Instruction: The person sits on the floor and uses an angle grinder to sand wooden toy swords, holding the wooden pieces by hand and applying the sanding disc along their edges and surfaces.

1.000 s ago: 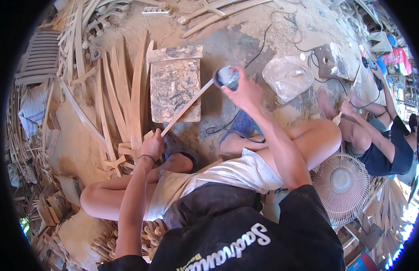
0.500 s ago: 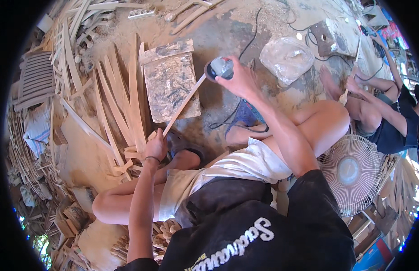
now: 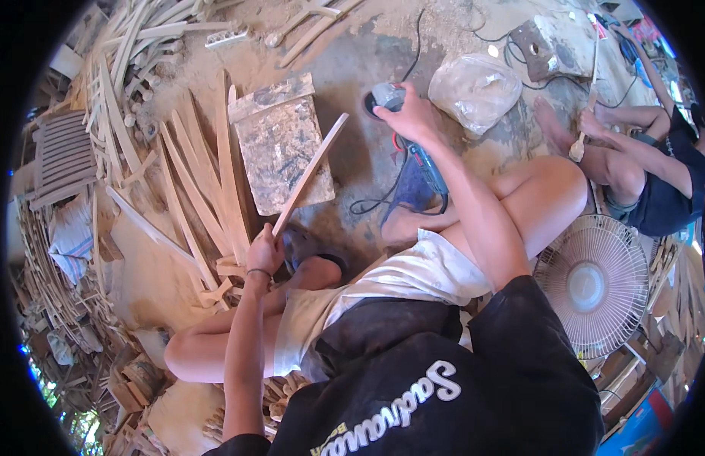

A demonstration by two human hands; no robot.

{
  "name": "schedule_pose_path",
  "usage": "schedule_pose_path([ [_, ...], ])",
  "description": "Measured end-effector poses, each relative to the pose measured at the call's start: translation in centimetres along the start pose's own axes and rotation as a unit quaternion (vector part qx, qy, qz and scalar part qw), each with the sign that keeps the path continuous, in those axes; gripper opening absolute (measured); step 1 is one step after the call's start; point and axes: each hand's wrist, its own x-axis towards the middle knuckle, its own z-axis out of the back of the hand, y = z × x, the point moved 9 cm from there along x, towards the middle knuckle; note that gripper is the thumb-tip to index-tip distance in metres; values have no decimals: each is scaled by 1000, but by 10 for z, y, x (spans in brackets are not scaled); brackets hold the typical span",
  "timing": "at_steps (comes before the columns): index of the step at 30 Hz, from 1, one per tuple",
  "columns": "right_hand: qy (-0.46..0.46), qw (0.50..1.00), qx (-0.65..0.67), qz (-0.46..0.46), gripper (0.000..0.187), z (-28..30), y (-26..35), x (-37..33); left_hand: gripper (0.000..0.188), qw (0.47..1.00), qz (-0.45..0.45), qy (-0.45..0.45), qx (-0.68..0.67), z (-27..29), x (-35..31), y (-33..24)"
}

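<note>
My left hand (image 3: 266, 252) is closed around the lower end of a wooden sword (image 3: 314, 167), its grip hidden in the fingers. The pale, flat blade slants up and right across the edge of a worn, stained block (image 3: 280, 148); whether it touches the block I cannot tell. My right hand (image 3: 413, 115) grips an angle grinder (image 3: 389, 96) by its grey head, and its dark round disc faces left. The blue body of the tool runs back beneath my forearm. A gap separates the disc from the blade's tip.
Several wooden swords (image 3: 204, 182) lie fanned left of the block. A clear plastic bag (image 3: 475, 93) and a black cable (image 3: 419, 45) are beyond my right hand. A fan (image 3: 588, 285) stands at right, near another person holding a wooden piece (image 3: 579, 144). Wood piles line the left.
The grinder has moved up and right, away from the blade's tip, which it was against or close to before. The blade now points slightly more upright, and my view has shifted a little.
</note>
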Motion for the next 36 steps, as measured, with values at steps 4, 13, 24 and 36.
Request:
schedule_pose_path([
  [4, -11, 991, 131, -36, 92, 1, -15, 4, 24, 985, 6, 2, -172, 10, 12, 42],
  [13, 87, 743, 624, -224, 48, -67, -53, -60, 26, 865, 141, 317, -362, -35, 33, 45],
  [24, 163, 585, 747, -272, 50, -107, -45, -92, 32, 923, 139, 189, -304, -26, 19, 51],
  [36, 142, 645, 703, -264, 48, -91, -28, -98, 56, 991, 70, 78, -82, -1, 2, 32],
])
